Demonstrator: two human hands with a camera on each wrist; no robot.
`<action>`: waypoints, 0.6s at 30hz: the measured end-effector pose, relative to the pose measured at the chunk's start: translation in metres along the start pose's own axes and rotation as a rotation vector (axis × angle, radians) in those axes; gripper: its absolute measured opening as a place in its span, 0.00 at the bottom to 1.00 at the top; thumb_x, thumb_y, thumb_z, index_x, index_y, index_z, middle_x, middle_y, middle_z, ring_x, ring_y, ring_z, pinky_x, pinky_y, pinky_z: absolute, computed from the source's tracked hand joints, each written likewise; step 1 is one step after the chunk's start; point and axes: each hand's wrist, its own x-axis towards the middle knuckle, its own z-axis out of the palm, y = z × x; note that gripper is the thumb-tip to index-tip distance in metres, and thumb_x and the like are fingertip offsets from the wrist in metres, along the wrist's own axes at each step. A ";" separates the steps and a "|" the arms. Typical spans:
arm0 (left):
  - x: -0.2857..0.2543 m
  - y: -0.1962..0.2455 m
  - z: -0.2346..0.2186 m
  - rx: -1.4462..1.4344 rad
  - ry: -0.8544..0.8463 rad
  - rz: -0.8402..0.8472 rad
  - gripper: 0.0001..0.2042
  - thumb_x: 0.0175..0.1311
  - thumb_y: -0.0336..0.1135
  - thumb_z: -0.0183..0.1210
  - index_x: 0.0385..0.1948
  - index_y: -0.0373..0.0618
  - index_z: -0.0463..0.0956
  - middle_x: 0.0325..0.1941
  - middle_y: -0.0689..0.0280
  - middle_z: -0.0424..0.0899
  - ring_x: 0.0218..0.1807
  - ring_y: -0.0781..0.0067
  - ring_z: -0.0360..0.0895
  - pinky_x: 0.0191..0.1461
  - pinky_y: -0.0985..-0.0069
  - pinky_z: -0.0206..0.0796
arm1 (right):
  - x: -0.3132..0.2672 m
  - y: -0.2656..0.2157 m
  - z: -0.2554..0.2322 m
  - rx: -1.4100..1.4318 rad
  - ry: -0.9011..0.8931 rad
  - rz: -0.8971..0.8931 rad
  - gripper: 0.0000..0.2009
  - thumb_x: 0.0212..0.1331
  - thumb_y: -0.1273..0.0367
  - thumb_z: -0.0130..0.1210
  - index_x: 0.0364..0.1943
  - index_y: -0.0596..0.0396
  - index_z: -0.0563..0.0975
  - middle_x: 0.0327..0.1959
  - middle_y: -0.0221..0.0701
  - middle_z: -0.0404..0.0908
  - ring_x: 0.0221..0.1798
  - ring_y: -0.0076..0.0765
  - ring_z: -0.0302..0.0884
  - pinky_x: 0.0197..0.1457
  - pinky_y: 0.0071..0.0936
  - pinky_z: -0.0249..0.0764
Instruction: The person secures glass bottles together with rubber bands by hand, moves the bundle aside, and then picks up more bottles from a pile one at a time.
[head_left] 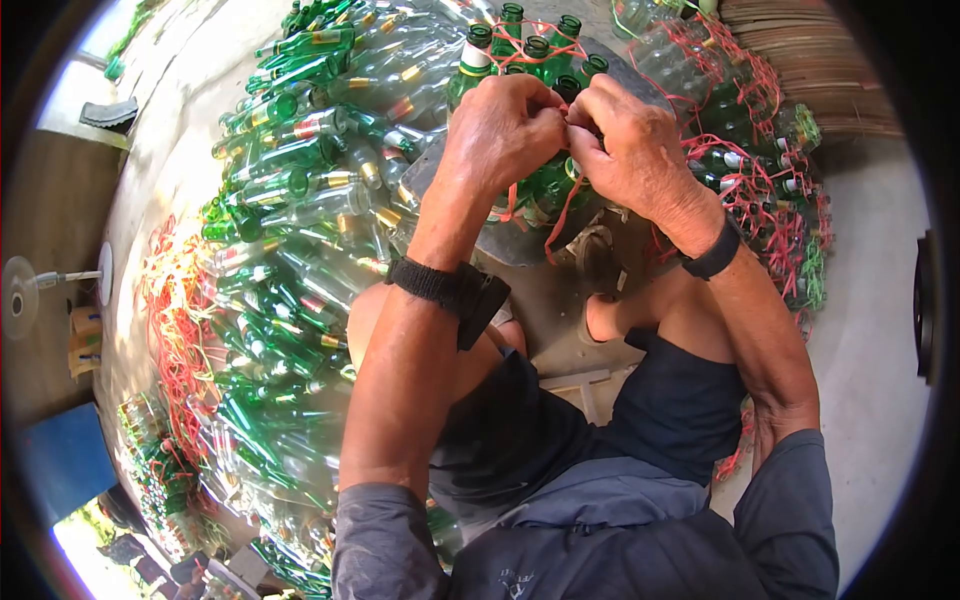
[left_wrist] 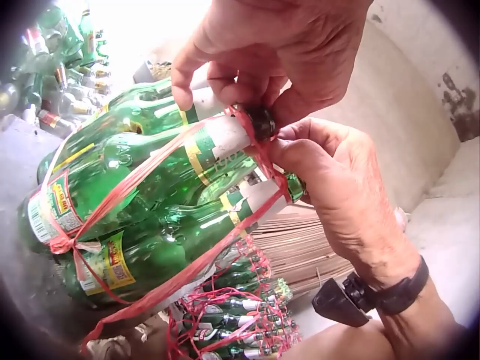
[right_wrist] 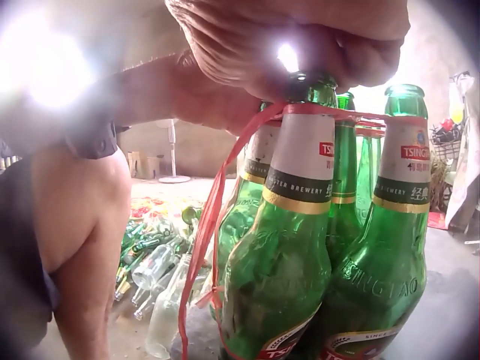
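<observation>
A bundle of green glass beer bottles [right_wrist: 285, 217] stands upright at the person's knees, with white neck labels. Red plastic string [right_wrist: 211, 217] loops round the necks, and one loose length hangs down the side. Both hands meet at the near bottle tops. With thumb and fingers, the left hand [head_left: 508, 135] pinches the string beside a dark bottle mouth [left_wrist: 259, 121]. Facing it, the right hand [head_left: 635, 145] has curled fingers and pinches the string at the same neck. In the left wrist view a lower string knot [left_wrist: 61, 243] lies against the bottle labels.
The bottles stand on a round grey surface [head_left: 510, 245]. A large heap of loose green and clear bottles [head_left: 300, 180] covers the floor at left, beside a pile of red string [head_left: 175, 310]. Tied bundles [head_left: 750, 190] stand at right, near stacked brown slats [head_left: 810, 60].
</observation>
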 end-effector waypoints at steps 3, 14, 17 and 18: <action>0.001 -0.002 0.001 -0.037 -0.010 -0.008 0.12 0.60 0.33 0.60 0.40 0.33 0.86 0.30 0.61 0.89 0.31 0.77 0.84 0.38 0.75 0.76 | 0.002 -0.001 -0.003 0.044 -0.021 0.023 0.05 0.59 0.69 0.58 0.34 0.55 0.75 0.36 0.39 0.77 0.36 0.57 0.80 0.37 0.50 0.76; 0.003 -0.004 0.000 -0.113 -0.065 0.023 0.13 0.60 0.33 0.61 0.40 0.34 0.87 0.29 0.64 0.88 0.31 0.79 0.83 0.38 0.77 0.75 | -0.003 -0.002 -0.015 0.093 -0.063 0.034 0.04 0.60 0.73 0.58 0.35 0.55 0.75 0.35 0.39 0.77 0.38 0.55 0.80 0.39 0.48 0.75; 0.002 -0.003 -0.001 -0.147 -0.084 0.008 0.13 0.59 0.33 0.61 0.40 0.35 0.87 0.30 0.64 0.88 0.32 0.79 0.82 0.37 0.77 0.74 | -0.005 -0.001 -0.016 0.130 -0.075 0.080 0.04 0.60 0.72 0.59 0.36 0.54 0.75 0.36 0.38 0.77 0.39 0.54 0.81 0.40 0.46 0.76; 0.002 -0.003 0.000 -0.166 -0.081 0.004 0.13 0.59 0.33 0.61 0.40 0.35 0.87 0.30 0.64 0.89 0.32 0.79 0.82 0.38 0.77 0.74 | -0.004 0.000 -0.017 0.143 -0.095 0.097 0.05 0.60 0.72 0.59 0.36 0.54 0.76 0.36 0.38 0.77 0.39 0.54 0.81 0.41 0.46 0.76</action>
